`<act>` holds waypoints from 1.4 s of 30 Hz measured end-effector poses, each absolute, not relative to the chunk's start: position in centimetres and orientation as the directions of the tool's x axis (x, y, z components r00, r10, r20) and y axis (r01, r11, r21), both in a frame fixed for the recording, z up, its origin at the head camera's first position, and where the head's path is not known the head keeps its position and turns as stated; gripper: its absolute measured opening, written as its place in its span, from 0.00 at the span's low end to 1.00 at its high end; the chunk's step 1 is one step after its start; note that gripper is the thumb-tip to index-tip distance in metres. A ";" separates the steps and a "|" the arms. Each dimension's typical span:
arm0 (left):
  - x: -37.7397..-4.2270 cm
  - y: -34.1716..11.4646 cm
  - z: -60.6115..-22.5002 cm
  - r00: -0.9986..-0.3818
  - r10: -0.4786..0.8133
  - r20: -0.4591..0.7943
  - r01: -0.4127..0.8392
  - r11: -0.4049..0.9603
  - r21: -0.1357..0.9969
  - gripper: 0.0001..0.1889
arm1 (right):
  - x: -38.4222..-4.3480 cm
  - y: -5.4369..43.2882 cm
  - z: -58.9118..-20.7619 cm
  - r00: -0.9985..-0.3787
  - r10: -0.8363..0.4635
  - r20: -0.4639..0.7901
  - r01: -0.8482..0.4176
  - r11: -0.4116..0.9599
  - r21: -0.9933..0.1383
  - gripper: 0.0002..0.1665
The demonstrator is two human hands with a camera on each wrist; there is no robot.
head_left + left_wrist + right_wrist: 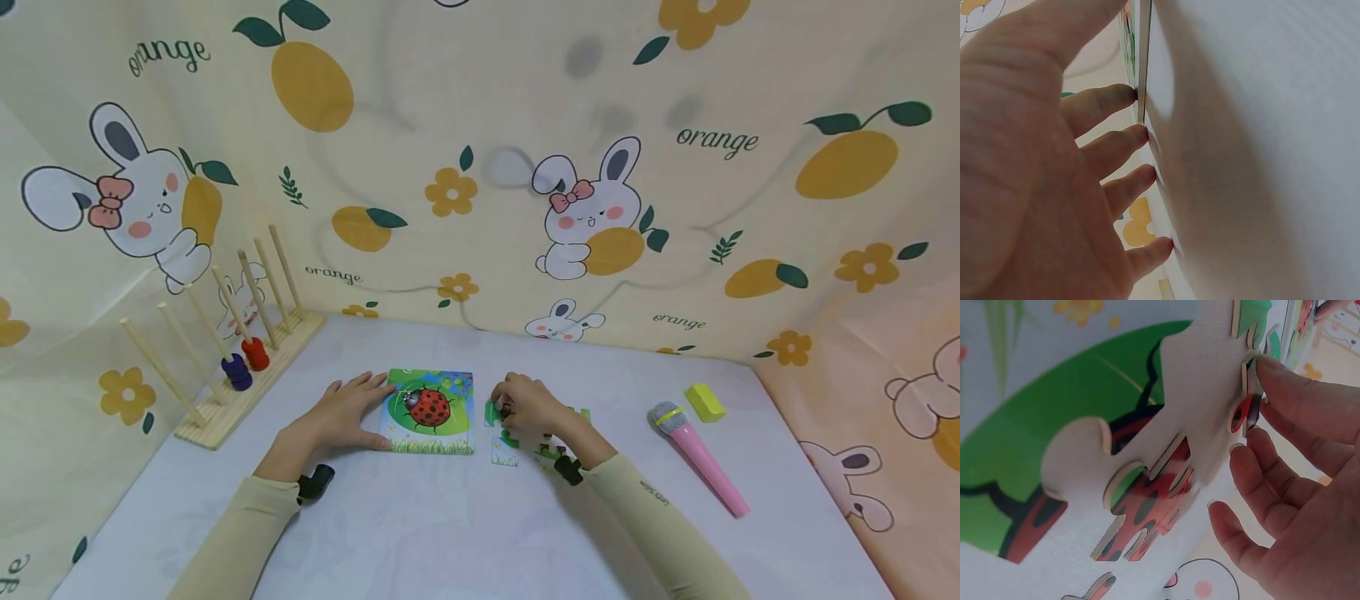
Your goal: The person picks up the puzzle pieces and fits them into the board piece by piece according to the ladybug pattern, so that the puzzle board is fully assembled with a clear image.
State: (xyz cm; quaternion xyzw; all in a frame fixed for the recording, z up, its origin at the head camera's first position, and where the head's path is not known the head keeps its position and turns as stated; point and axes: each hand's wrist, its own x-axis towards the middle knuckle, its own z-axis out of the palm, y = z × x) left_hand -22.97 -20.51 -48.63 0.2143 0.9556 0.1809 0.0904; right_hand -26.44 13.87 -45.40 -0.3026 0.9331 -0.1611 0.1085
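A square ladybug picture board (429, 442) lies flat on the table, its thin edge (1142, 69) showing in the left wrist view. My left hand (333, 421) lies along its left side, fingers spread, with fingertips at the edge. To the board's right, my right hand (534, 407) pinches a red, black and green puzzle piece (1250, 406) between thumb and fingers. Beneath and around that hand are several wooden puzzle pieces, among them a grassy piece (505, 452) and a red spotted piece (1150, 500). The right hand partly hides the pieces in the head view.
At the left stands a wooden peg rack (217, 421) with blue rings (237, 372) and red rings (256, 354) on its pegs. A pink microphone (708, 467) and a yellow block (705, 403) lie at the right. A printed cloth (465, 125) rises behind the table.
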 end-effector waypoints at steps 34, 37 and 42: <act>-23.1 -20.9 -48.4 -0.883 0.460 -0.089 0.392 0.830 0.396 0.50 | -27.6 11.0 -44.8 -0.681 -0.733 -0.003 -0.603 0.562 -0.566 0.12; -23.0 -20.8 -48.3 -0.884 0.458 -0.090 0.390 0.830 0.398 0.50 | -27.6 9.2 -44.9 -0.672 -0.740 -0.010 -0.619 0.570 -0.540 0.13; -23.1 -20.8 -48.2 -0.882 0.463 -0.084 0.395 0.826 0.403 0.49 | -27.7 5.9 -44.8 -0.670 -0.741 -0.041 -0.632 0.598 -0.493 0.13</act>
